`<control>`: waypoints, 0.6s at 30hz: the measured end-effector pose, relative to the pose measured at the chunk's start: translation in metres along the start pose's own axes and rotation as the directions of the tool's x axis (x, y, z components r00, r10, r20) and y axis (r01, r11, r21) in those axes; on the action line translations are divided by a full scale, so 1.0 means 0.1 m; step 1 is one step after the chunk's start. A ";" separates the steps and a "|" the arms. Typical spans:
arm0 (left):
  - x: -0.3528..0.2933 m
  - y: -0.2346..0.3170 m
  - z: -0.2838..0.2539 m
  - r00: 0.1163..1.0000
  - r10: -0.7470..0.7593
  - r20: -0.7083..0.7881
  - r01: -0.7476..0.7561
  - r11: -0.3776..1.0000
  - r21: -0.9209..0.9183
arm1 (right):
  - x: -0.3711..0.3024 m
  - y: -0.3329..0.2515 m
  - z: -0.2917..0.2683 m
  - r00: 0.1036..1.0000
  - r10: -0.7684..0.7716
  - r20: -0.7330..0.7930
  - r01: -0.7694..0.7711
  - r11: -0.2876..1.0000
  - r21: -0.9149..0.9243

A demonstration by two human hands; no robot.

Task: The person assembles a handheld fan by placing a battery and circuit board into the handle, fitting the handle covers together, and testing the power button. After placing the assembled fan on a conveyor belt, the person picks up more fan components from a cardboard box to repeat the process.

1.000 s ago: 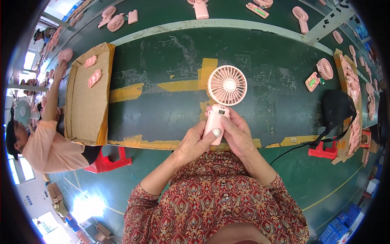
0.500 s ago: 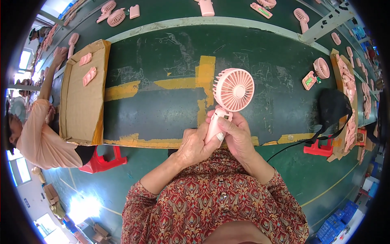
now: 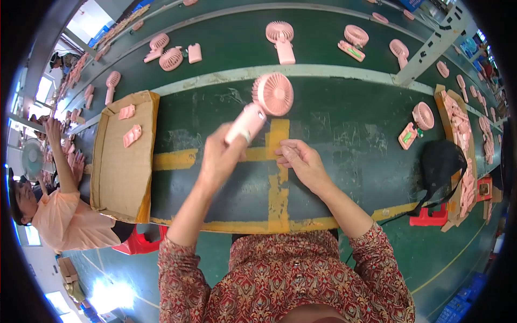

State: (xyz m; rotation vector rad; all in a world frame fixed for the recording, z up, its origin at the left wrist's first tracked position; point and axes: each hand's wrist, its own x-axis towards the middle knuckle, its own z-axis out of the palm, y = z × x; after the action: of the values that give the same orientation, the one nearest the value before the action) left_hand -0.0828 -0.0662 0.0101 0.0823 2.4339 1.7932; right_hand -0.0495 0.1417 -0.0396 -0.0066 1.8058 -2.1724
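At far left, we see a shallow brown cardboard tray [image 3: 121, 183] on the dark green table [image 3: 226, 196], two small pale-pink plastic pieces [image 3: 132, 135] lying loose inside it. Next, our left hand [image 3: 219, 153] is wrapped firmly around the handle of a pale-pink plastic handheld fan with a round ribbed head [image 3: 251, 119], lifted and tilted above the table, its head toward the far metal rail [image 3: 215, 81]. From this side its body looks closed up, and we judge it largely put together (whether anything inside awaits work, we cannot tell). To its right, our right hand [image 3: 306, 164] hangs half open, fingers loosely curled, apart from the fan and with nothing visible in its hold. Farther right, a second pale-pink fan with an opened body and green inner part [image 3: 407, 135] lies untouched, seemingly unfinished. At far right, a long brown carton heaped with pink plastic pieces [image 3: 462, 134] suggests plenty remains.
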 end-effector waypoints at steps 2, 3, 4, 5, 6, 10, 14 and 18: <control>0.39 0.18 -0.09 0.961 0.216 -0.175 -0.135 0.913 0.385 | 0.13 0.06 0.00 0.996 -0.057 -0.065 0.042 0.976 -0.212; 0.63 0.12 -0.13 0.886 0.411 -0.214 -0.233 0.795 0.560 | 0.12 0.04 0.03 0.981 -0.148 -0.122 0.105 0.946 -0.306; 0.87 0.03 -0.20 0.779 0.589 -0.213 -0.280 0.632 0.722 | 0.13 0.06 0.07 0.982 -0.159 -0.101 0.121 0.944 -0.307; 1.07 0.01 -0.23 0.764 0.604 -0.228 -0.244 0.597 0.764 | 0.13 0.10 0.07 0.973 -0.213 -0.090 0.165 0.914 -0.370; 1.27 0.01 -0.22 0.748 0.619 -0.240 -0.209 0.563 0.800 | 0.13 0.12 0.05 0.960 -0.266 -0.081 0.207 0.877 -0.433; 2.09 -0.24 -0.30 0.796 0.587 -0.147 -0.102 0.371 0.923 | 0.16 0.09 0.09 0.978 -0.191 -0.086 0.149 0.922 -0.357; 2.61 -0.41 -0.31 0.811 0.549 -0.199 -0.100 0.466 0.879 | 0.14 0.09 0.07 0.981 -0.173 -0.090 0.137 0.940 -0.314; 3.02 -0.75 -1.27 0.593 0.627 -0.505 0.258 0.446 0.857 | 0.14 0.05 0.14 0.988 -0.152 -0.025 0.135 0.933 -0.333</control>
State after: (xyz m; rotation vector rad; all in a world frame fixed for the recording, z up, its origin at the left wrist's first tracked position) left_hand -0.3965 -0.1748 -0.0434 -0.4515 3.9208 0.1793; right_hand -0.0584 0.1238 -0.0443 -0.1659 2.2433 -1.9479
